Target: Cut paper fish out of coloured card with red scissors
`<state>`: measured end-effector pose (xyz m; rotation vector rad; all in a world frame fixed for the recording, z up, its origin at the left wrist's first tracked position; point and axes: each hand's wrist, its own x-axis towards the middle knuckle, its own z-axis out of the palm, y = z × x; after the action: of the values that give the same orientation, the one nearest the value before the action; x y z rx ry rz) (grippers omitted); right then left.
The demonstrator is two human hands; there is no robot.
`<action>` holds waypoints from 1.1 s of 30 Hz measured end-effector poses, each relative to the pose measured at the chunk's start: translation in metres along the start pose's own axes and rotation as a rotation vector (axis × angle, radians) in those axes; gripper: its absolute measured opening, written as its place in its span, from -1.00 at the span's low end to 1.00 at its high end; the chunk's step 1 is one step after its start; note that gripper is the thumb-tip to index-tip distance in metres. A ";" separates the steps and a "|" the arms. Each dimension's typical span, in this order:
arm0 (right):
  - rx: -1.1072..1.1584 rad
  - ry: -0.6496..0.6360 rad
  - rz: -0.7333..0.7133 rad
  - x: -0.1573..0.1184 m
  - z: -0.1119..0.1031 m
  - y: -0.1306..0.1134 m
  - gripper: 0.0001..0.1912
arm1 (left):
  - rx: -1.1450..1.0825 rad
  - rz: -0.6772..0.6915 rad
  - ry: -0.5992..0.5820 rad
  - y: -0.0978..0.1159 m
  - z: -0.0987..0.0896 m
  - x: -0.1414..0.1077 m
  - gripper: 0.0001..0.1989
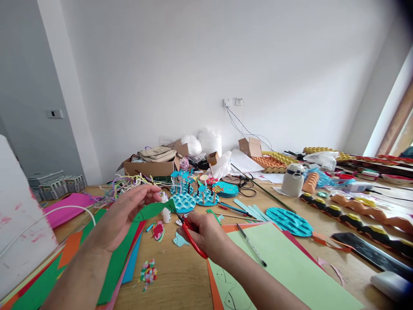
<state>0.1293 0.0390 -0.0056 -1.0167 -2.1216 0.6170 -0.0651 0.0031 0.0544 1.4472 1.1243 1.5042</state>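
Observation:
In the head view, my left hand (121, 217) holds up a strip of green paper (151, 211), its fingers closed on the strip's left end. A drawn outline shows on that end. My right hand (209, 236) grips red-handled scissors (193, 243), whose blades meet the strip's right end. Whether they are cutting at this instant I cannot tell. Under my right arm lies a pale green sheet (277, 262) with fish outlines drawn on it and a pen (251, 244) on top. Red paper cutouts (158, 231) and a light blue fish cutout (180, 240) rest between my hands.
Stacked colored paper (111, 275) lies at the left. Small paper dots (148, 274) are piled in front. Behind my hands stand a white glue bottle (166, 214) and blue wavy bases (183, 201) with fish on sticks. A phone (371, 254) and painted egg-carton strips (355, 221) lie at the right.

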 end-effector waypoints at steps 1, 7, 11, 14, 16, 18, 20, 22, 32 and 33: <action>-0.025 -0.004 -0.022 0.001 -0.001 0.002 -0.66 | 0.083 -0.007 -0.019 0.000 -0.006 0.001 -0.69; -0.083 -0.034 -0.062 0.003 -0.003 0.005 -0.66 | 0.529 0.013 -0.092 0.001 -0.009 0.000 -0.77; -0.111 -0.041 -0.048 0.002 -0.003 0.002 -0.67 | 0.690 0.047 -0.168 0.003 0.003 -0.002 -0.83; -0.101 -0.053 -0.051 0.002 -0.004 0.000 -0.67 | 0.667 0.101 -0.182 -0.001 0.007 0.000 -0.85; -0.079 -0.055 -0.060 0.002 -0.006 0.000 -0.66 | 0.581 0.104 -0.193 -0.004 0.008 0.001 -0.85; -0.033 -0.063 -0.070 0.002 -0.007 0.000 -0.67 | 0.448 0.076 -0.201 -0.006 0.009 0.001 -0.86; 0.051 -0.081 -0.061 0.001 -0.007 0.000 -0.68 | 0.306 0.030 -0.191 -0.006 0.011 0.000 -0.88; 0.160 -0.097 -0.032 0.001 -0.005 -0.001 -0.68 | 0.185 -0.016 -0.167 -0.006 0.014 -0.001 -0.89; 0.641 -0.216 0.189 -0.001 0.004 -0.005 -0.56 | -0.024 -0.108 -0.146 -0.019 0.028 -0.002 -0.85; 0.664 -0.218 0.186 -0.001 0.004 -0.006 -0.53 | -0.011 -0.102 -0.141 -0.019 0.029 -0.002 -0.85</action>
<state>0.1241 0.0342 -0.0052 -0.7870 -1.7905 1.4595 -0.0371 0.0099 0.0347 1.4423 1.0856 1.3152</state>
